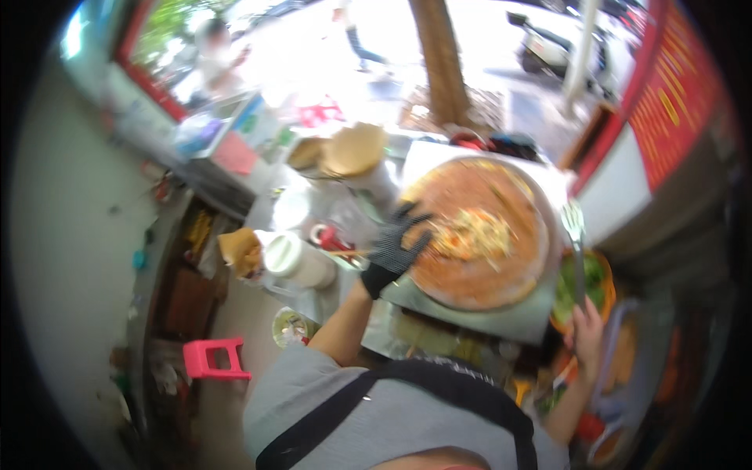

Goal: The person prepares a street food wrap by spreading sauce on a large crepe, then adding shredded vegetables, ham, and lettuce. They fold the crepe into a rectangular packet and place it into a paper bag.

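My left hand (394,244), in a dark knitted glove, reaches over the left edge of a large round pancake (462,286). Its fingers are spread and hold nothing; whether they touch the pancake I cannot tell. Brown sauce covers the pancake, and a pile of shredded pale and orange filling (474,235) lies across its middle. The pancake rests on a round griddle (551,227). On the right, my bare right hand (587,333) grips the dark handle of a slotted spatula (574,223), its pale slotted head pointing away from me beside the griddle.
Right of the griddle stands an orange-rimmed basket of green leaves (580,282). A white lidded container (294,258), a stack of brown paper bags (352,149) and other tubs crowd the left counter. A pink stool (215,359) stands on the floor. Beyond the counter are a tree trunk (439,63) and people outside.
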Available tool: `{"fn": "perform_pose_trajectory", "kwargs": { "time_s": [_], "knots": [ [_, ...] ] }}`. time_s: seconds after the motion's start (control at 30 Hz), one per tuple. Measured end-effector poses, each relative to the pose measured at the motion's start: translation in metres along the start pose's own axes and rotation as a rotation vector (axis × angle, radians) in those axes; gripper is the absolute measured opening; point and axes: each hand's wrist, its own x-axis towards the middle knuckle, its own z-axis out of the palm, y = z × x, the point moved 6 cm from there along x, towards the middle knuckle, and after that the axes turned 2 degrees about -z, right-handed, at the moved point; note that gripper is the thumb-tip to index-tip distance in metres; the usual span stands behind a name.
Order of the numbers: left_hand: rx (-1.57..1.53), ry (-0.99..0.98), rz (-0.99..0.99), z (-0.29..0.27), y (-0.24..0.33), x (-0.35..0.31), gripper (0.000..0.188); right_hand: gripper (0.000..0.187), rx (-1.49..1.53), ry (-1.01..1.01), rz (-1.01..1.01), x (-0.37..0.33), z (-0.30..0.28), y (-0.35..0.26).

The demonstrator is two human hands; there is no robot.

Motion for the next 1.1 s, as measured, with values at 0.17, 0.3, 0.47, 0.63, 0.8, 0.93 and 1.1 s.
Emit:
{"fn": "perform_pose_trajectory", "kwargs": {
  "time_s": [0.17,0.3,0.47,0.63,0.8,0.93,1.1],
  "knots": [
    [-0.114,0.090,-0.100,-0.012,-0.002,-0.031,0.031,0.042,0.107,0.119,0.050,-0.039,-0.011,0.011],
    [-0.038,0.027,0.017,-0.006,0.027,-0.020,0.028,0.040,0.156,0.215,0.030,-0.080,-0.029,0.021],
    [-0.066,-0.008,0.106,0.006,0.043,-0.016,0.028,0.037,0.195,0.333,-0.038,-0.116,-0.036,0.022],
    [-0.028,-0.127,0.140,0.043,0.072,-0.021,0.028,0.029,0.208,0.544,-0.252,-0.143,-0.075,0.000],
    [-0.091,-0.161,0.250,0.053,0.093,-0.015,0.029,0.031,0.252,0.938,-0.246,-0.199,-0.135,0.000],
    [-0.079,-0.148,0.307,0.056,0.101,-0.014,0.029,0.033,0.080,1.081,-0.111,-0.229,-0.177,-0.004],
    [-0.086,-0.128,0.271,0.060,0.099,-0.020,0.029,0.026,0.322,0.999,-0.046,-0.224,-0.229,0.008]
  ]
}}
